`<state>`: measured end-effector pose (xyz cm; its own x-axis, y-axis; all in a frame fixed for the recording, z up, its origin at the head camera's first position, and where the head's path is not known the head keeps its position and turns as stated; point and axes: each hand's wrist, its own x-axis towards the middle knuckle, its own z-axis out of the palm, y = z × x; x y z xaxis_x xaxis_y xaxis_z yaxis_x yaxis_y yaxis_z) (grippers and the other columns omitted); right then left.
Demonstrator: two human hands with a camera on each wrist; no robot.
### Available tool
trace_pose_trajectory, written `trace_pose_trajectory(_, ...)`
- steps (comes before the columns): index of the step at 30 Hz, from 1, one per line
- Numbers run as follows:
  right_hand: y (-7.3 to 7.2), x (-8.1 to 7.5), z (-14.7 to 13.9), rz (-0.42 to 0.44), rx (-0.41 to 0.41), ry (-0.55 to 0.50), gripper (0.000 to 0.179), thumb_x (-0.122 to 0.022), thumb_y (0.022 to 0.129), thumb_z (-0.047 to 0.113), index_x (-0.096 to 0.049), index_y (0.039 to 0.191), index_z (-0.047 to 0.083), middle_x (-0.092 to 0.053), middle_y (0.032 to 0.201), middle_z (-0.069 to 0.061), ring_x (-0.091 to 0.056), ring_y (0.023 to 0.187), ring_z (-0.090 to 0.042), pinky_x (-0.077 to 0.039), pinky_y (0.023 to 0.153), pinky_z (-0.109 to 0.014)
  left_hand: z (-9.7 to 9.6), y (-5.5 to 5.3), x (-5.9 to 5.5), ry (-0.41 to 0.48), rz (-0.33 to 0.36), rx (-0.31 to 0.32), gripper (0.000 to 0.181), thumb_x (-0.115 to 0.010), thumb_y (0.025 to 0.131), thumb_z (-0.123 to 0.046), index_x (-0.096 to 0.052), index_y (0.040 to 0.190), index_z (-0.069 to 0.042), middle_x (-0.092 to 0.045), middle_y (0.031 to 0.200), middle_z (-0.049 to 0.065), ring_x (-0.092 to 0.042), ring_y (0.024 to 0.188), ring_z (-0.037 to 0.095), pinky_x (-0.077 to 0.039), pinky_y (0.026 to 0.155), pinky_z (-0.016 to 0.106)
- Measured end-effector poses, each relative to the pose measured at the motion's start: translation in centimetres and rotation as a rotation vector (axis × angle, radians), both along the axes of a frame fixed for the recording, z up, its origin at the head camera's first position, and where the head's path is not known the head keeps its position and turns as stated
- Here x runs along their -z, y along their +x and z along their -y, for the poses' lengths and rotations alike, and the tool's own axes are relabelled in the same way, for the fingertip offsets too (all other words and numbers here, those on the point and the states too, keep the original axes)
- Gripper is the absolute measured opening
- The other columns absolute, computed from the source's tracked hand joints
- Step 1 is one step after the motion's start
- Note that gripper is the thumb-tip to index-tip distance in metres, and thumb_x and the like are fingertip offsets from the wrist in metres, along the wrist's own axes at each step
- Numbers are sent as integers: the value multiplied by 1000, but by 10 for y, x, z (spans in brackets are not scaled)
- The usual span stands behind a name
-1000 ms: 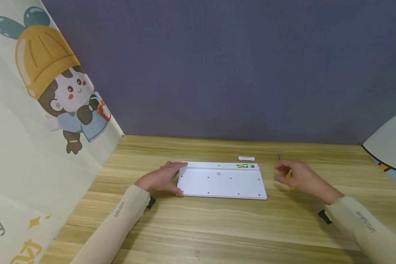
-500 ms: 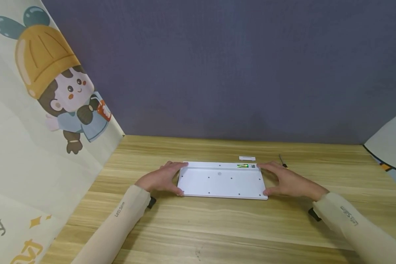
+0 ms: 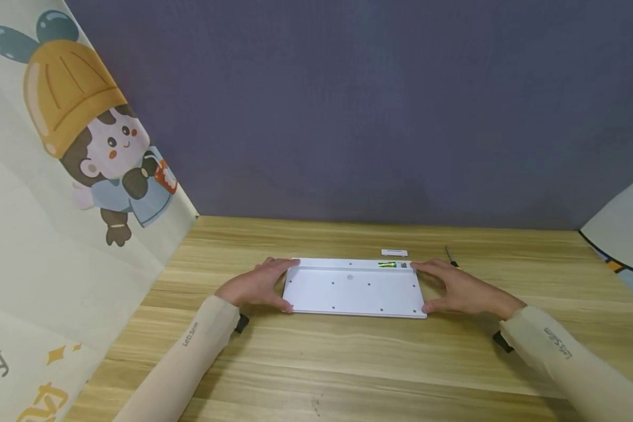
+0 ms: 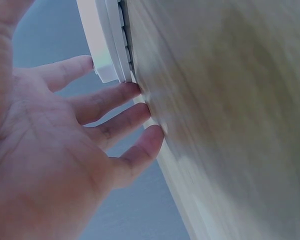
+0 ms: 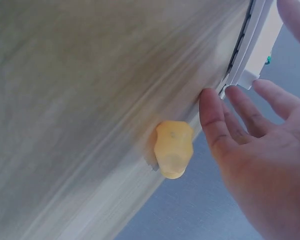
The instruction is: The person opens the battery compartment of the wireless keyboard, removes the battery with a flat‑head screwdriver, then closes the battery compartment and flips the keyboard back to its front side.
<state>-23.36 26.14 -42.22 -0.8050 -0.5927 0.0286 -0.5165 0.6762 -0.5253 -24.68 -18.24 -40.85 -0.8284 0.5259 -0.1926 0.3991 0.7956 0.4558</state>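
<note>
A white keyboard (image 3: 350,293) lies face down on the table, its keys showing underneath in the left wrist view. My left hand (image 3: 258,286) holds its left end, thumb at the near edge and index finger at the far corner. At the right end, my right hand (image 3: 461,288) holds it likewise between thumb and index finger. Other fingertips of both hands touch the tabletop. A green battery (image 3: 387,265) sits in the uncovered slot near the far right corner. Behind the keyboard lies a small white battery cover (image 3: 394,252).
A screwdriver (image 3: 451,255) lies beyond my right hand; its yellow handle (image 5: 173,147) shows in the right wrist view. The wooden table (image 3: 306,363) ends at a dark blue panel (image 3: 348,117). A light panel with a cartoon figure (image 3: 111,140) stands at the left.
My right hand has let go of the screwdriver, moved left and taken hold of the keyboard's right end. My left hand has stayed at the left end.
</note>
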Motion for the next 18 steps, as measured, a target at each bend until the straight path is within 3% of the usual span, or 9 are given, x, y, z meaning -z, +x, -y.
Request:
trace_pose_trajectory(10,1,-1,2,40,-5,-11,97,-77,71,50,-34,146,7,-30,146,-18,-31,130,-40,-33,96,-57,-12,-4,-8,-21,-52,57,103,-84,66,-46,-31,148,-13,-24,152,15,-16,137,42,-15,105,62)
trace_pose_trajectory(13,1,-1,2,33,-6,0,97,-78,70,50,-34,146,8,-30,147,-17,-31,131,-40,-33,97,-57,-22,-5,-9,-20,-80,75,101,-84,67,-44,-32,148,-13,-23,151,15,-16,137,41,-14,104,64)
trace_pose_trajectory(18,0,-4,1,26,-15,16,96,-79,71,47,-34,146,7,-31,146,-18,-33,129,-39,-33,97,-56,-41,-6,-10,-54,-148,104,96,-80,70,-47,-34,147,-14,-25,150,13,-20,135,33,-17,105,57)
